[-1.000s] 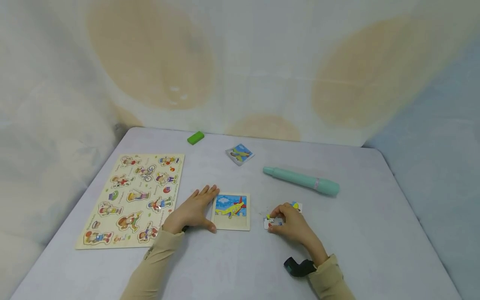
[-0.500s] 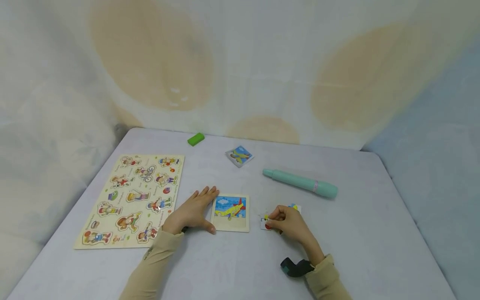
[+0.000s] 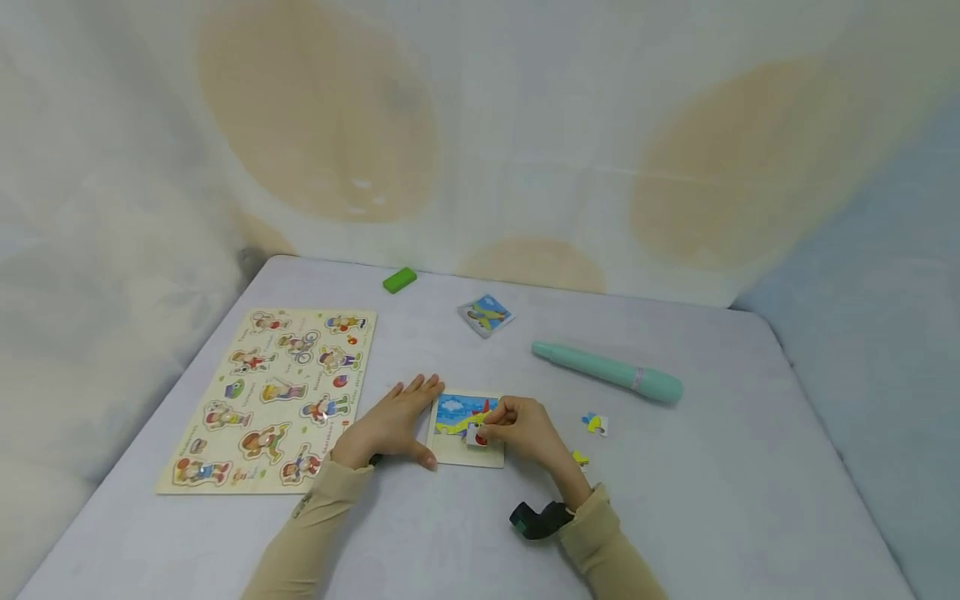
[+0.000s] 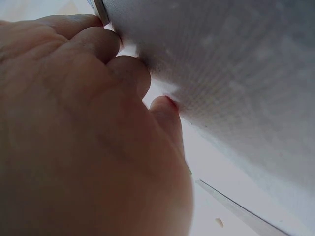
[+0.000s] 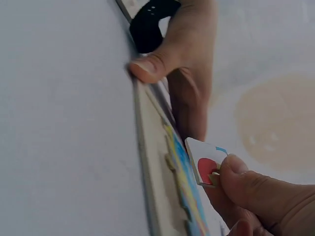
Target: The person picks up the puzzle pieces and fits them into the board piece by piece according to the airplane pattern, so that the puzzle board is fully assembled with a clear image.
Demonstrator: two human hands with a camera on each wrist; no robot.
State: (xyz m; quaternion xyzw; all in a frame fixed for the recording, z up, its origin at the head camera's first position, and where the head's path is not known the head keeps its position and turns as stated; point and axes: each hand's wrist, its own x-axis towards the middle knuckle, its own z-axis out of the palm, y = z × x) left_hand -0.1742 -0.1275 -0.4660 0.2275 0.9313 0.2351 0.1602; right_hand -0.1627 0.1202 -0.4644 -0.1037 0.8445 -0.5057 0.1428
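A small square wooden puzzle tray (image 3: 456, 458) holds part of a yellow airplane picture, its lower part bare wood. My left hand (image 3: 393, 425), fingers straight and spread, rests along the tray's left edge. In the left wrist view the back of that left hand (image 4: 88, 128) fills much of the frame. Over the tray's lower right, my right hand (image 3: 525, 429) pinches a white puzzle piece (image 3: 476, 435) with a red patch. The right wrist view shows this puzzle piece (image 5: 205, 169) between thumb and fingers, held tilted above the tray (image 5: 147, 147). Whether it touches the tray, I cannot tell.
Two loose puzzle pieces, one yellow and blue (image 3: 596, 423) and one yellow (image 3: 580, 458), lie right of the tray. Behind are a mint-green tube (image 3: 607, 370), a small airplane picture card (image 3: 486, 315) and a green block (image 3: 400, 280). A large figure puzzle board (image 3: 255, 400) lies left.
My right hand has picked up the red-marked puzzle piece from the table and carried it left over the tray. My left hand has stayed at the tray's edge.
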